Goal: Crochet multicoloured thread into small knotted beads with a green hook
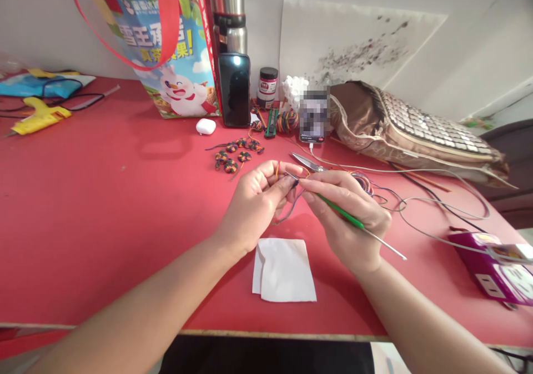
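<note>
My right hand (347,213) grips a crochet hook (343,212) by its green handle, its thin metal tip pointing left toward my other hand. Between the thumb and fingers of my left hand (266,193) is a small dark piece of yarn work (295,182), mostly hidden. An orange strand of yarn (277,171) loops over the left fingers, and a dark strand hangs below them. The hook's tip meets the yarn work at the left fingertips. Behind the hands lie scissors (307,161) and a loose coil of coloured yarn (363,182), partly covered by my right hand.
Several small crocheted flowers (231,165) lie beyond my left hand. A folded white tissue (287,271) is near the front edge. Further back stand a black phone (234,90), a green cutter (271,124) and a bag (175,46). A white cable (416,170) crosses the right side.
</note>
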A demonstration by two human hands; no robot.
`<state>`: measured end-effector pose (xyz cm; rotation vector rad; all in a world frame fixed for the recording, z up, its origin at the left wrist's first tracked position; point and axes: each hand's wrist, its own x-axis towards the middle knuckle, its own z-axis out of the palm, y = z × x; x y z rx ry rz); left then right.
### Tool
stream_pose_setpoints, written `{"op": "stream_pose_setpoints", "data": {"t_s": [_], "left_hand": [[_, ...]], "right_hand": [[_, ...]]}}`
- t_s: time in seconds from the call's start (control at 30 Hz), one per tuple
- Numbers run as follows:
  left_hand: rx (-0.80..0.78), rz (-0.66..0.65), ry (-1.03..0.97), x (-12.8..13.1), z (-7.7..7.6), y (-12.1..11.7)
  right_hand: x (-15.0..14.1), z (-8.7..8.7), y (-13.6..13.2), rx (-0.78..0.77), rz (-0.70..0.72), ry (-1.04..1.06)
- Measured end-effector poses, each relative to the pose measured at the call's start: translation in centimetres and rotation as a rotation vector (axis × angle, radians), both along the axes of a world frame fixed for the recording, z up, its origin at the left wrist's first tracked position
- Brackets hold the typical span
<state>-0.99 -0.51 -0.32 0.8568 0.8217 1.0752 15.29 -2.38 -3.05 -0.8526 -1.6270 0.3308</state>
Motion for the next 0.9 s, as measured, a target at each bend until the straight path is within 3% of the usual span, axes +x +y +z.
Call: {"op": "stream_pose_setpoints", "data": {"t_s": [0.1, 0.3, 0.6, 0.9], "left_hand": [[0.080, 0.003, 0.048, -0.4, -0.1, 0.0], [0.221, 0.014, 0.156, -0.8, 0.5, -0.2], [0.312, 0.000, 0.169, -0.3, 0.6, -0.6], [0.373, -0.014, 0.240, -0.5, 0.4, -0.6]], "right_hand": [[0.3, -0.3, 0.0, -0.104, 0.030, 0.104], [0.9, -0.8, 0.6, -0.356, 0.227, 0.381], [1.3, 0.5, 0.9, -0.458, 0.315, 0.462], [2.0, 0.0, 0.8, -0.422, 0.296, 0.411]]}}
